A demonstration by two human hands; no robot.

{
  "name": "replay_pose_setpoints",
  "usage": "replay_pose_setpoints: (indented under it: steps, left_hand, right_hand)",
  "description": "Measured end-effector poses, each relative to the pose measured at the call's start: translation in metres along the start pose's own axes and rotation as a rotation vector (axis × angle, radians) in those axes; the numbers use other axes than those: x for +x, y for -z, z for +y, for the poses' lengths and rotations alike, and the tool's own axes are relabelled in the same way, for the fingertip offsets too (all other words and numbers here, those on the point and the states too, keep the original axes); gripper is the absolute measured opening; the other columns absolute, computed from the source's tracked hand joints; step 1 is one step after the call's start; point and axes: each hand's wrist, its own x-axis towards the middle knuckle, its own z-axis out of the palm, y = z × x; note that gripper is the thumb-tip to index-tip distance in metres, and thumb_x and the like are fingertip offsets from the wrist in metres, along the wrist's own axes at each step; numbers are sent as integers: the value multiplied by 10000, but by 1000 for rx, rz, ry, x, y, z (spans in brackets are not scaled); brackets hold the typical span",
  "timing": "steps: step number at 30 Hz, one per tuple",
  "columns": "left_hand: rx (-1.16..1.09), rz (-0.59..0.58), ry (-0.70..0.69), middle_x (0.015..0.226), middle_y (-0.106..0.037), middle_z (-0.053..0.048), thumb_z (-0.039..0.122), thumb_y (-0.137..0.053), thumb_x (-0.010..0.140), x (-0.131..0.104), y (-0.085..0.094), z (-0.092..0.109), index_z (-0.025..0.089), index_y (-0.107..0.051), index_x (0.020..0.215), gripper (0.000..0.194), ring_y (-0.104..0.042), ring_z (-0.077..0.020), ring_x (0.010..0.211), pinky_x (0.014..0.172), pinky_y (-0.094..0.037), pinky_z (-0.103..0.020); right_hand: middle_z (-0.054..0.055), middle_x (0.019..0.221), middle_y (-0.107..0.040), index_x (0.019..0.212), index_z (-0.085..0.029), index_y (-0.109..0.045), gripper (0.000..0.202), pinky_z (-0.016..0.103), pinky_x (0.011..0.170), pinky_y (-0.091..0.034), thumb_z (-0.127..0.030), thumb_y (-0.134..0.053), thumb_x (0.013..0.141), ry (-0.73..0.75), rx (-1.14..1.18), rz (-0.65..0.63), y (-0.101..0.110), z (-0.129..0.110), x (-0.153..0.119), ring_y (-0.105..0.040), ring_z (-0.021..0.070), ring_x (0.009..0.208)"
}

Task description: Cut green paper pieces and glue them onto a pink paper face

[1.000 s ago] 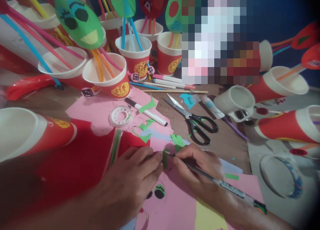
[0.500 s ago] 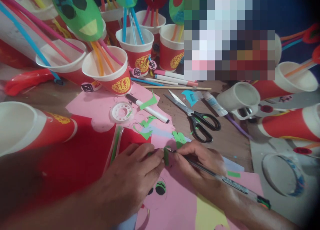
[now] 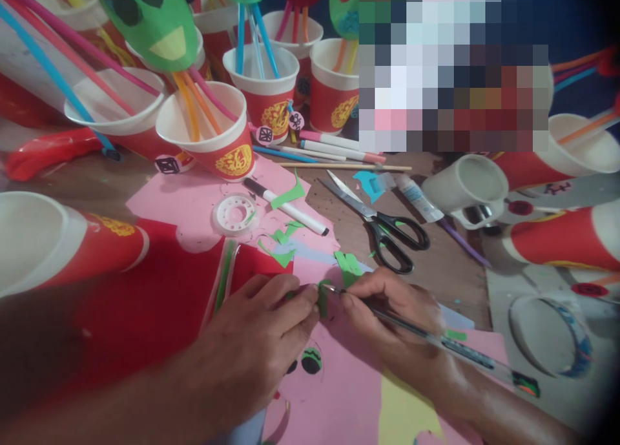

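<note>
The right hand [image 3: 390,312] is clamped on a clear-barrelled pen [image 3: 467,351], thumb and fingers pinched near the point, the barrel slanting back toward four o'clock. Its tip is at a small green paper piece [image 3: 323,304], which lies on the pink sheet [image 3: 343,374] between the hands. The left hand [image 3: 268,329] comes in from eight o'clock, fingers close together, their tips on the edge of that piece — whether they pinch it or only press it down, I cannot tell. The hands are near each other but apart.

Taking the pen tip as the dial's centre, a green-and-black eye cutout [image 3: 311,361] lies toward six. Green strips [image 3: 347,268] sit near, between one and two, with black-handled scissors [image 3: 372,216] farther out that way on the brown counter [image 3: 448,258]. A glue tube [image 3: 417,198] and a pale mug [image 3: 469,181] stretch out toward two. A capped white marker [image 3: 295,214] is at eleven, a tape roll [image 3: 221,215] at ten. The red sheet [image 3: 145,316] spreads toward nine, below a tipped cup [image 3: 33,245] — and an upright red cup [image 3: 208,138] holding straws [image 3: 186,109] stands between ten and eleven.
</note>
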Motion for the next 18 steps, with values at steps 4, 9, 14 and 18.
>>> replay_pose_setpoints:
  steps: [4, 9, 14, 18]
  left_hand:
    - [8, 1, -2, 1118, -613, -42, 142, -417, 837, 0, -1, -1, 126, -594, 1100, 317, -452, -219, 973, 845, -375, -353]
    - [29, -11, -23, 1101, -618, -45, 119, -384, 840, -1, 0, -1, 124, -594, 1097, 331, -461, -224, 971, 837, -380, -350]
    - [15, 3, -24, 1105, -621, -46, 112, -426, 821, -1, 0, -1, 128, -594, 1090, 318, -457, -220, 994, 853, -378, -348]
    - [6, 8, 7, 1089, -633, -45, 121, -424, 826, -1, 0, 0, 135, -607, 1075, 310, -470, -223, 970, 847, -380, -360]
  right_hand:
    - [-13, 484, -613, 623, -210, -563, 167, 219, 376, -398, -313, -590, 752, 33, -28, -11, 0, 1, 1, -537, 125, 402]
    - [-24, 476, -602, 648, -204, -564, 140, 206, 389, -393, -284, -585, 761, 74, -65, -26, 0, 2, 1, -524, 108, 388]
    - [-16, 504, -629, 642, -193, -578, 146, 189, 389, -390, -287, -602, 751, 68, -78, -20, -1, 2, 0, -545, 103, 403]
    - [-25, 489, -619, 646, -190, -589, 133, 181, 388, -385, -279, -599, 745, 78, -81, -12, -1, 3, 1, -538, 95, 395]
